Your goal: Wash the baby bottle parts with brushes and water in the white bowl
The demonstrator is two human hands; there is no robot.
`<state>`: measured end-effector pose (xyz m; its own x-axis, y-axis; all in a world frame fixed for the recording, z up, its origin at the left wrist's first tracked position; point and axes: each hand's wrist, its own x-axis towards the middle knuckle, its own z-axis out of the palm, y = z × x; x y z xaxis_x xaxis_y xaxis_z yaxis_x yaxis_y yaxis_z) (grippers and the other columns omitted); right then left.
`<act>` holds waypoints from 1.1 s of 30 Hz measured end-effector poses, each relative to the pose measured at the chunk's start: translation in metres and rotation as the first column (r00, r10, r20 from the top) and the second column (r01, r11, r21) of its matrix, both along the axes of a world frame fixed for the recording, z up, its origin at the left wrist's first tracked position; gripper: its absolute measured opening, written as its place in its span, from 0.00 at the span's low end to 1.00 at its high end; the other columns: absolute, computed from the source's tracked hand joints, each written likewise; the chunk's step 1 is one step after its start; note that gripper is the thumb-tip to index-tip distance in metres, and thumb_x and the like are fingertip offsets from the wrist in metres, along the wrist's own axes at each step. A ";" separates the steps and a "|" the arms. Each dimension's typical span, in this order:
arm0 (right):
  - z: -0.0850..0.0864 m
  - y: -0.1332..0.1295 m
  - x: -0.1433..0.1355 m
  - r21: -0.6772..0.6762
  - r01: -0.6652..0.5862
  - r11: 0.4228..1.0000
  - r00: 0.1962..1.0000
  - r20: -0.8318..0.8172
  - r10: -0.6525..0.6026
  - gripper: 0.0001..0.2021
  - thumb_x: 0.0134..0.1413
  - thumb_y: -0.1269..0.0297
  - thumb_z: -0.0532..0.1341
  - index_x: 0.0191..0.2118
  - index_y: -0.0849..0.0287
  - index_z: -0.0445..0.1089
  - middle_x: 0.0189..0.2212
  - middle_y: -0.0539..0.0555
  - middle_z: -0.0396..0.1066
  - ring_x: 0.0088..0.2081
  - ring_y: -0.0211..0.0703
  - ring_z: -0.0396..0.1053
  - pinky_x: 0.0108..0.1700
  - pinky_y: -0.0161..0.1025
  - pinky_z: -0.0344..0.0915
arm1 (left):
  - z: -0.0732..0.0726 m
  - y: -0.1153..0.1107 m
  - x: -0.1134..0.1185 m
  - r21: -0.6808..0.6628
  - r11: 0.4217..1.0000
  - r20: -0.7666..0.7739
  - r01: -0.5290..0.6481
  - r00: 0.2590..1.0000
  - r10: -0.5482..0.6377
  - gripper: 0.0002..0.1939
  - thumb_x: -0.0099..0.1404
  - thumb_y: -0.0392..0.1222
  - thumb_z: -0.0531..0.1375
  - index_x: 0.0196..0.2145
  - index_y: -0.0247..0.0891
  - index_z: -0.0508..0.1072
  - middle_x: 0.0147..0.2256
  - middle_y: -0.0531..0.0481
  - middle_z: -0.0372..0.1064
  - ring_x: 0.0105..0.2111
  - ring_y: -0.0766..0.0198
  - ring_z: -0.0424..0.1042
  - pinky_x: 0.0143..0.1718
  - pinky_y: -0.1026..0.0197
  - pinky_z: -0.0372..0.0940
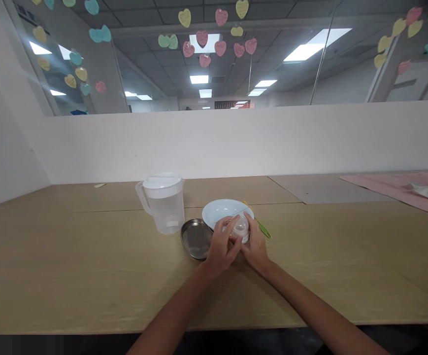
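Note:
Between my two hands is a baby bottle [241, 228] with a clear domed cap and a white collar, its top tipped toward me. My left hand [222, 244] wraps round its left side, thumb and fingers closed on it. From the right, my right hand [254, 242] grips the same bottle, its fingers along the cap. Much of the bottle is hidden by the hands. Just behind them lies a white bowl [219, 209]. A steel dish [195, 239] rests to the left, partly covered by my left hand. A slim utensil with a green handle [264, 229] lies at the right.
A lidded clear plastic pitcher [168, 212] stands left of the dish. The wooden table [88, 266] runs to a white wall [214, 143] with a window above it. A pink cloth [379, 187] lies at the far right, and a small flat piece [99, 186] at the back left.

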<state>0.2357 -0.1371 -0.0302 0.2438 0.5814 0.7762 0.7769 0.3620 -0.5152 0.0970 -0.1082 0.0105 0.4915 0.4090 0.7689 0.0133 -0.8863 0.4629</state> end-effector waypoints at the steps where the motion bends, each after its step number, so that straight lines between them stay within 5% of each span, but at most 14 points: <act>1: 0.000 0.000 0.000 0.003 0.009 1.000 1.000 0.021 -0.009 0.32 0.53 0.49 0.53 0.61 0.59 0.49 0.47 0.62 0.64 0.45 0.53 0.66 0.43 0.48 0.65 | 0.000 0.000 0.001 -0.018 1.000 -0.009 0.015 1.000 -0.016 0.24 0.65 0.41 0.51 0.59 0.42 0.56 0.54 0.41 0.58 0.53 0.57 0.60 0.51 0.54 0.61; 9: 0.007 -0.001 -0.004 0.009 0.039 0.999 0.999 0.014 -0.039 0.28 0.51 0.49 0.57 0.55 0.58 0.55 0.46 0.61 0.66 0.46 0.53 0.65 0.45 0.50 0.64 | -0.011 -0.004 0.004 -0.308 0.951 0.037 0.016 0.999 -0.005 0.32 0.65 0.45 0.53 0.63 0.36 0.46 0.54 0.40 0.61 0.52 0.57 0.63 0.53 0.54 0.57; 18: 0.008 0.000 -0.001 0.071 0.120 0.990 0.986 0.109 -0.128 0.28 0.52 0.49 0.54 0.54 0.60 0.55 0.46 0.62 0.64 0.46 0.55 0.63 0.45 0.53 0.61 | -0.003 -0.006 0.006 -0.287 0.958 0.053 -0.005 0.998 0.021 0.26 0.64 0.45 0.54 0.59 0.38 0.57 0.53 0.42 0.63 0.49 0.57 0.64 0.52 0.55 0.57; 33: -0.003 -0.001 -0.010 0.024 0.038 0.999 0.995 -0.097 -0.035 0.24 0.51 0.51 0.55 0.50 0.61 0.54 0.42 0.60 0.60 0.42 0.52 0.62 0.42 0.50 0.61 | -0.019 -0.015 0.017 -0.433 0.900 0.141 -0.051 0.982 0.123 0.24 0.63 0.46 0.55 0.55 0.38 0.63 0.49 0.44 0.66 0.46 0.57 0.65 0.50 0.54 0.60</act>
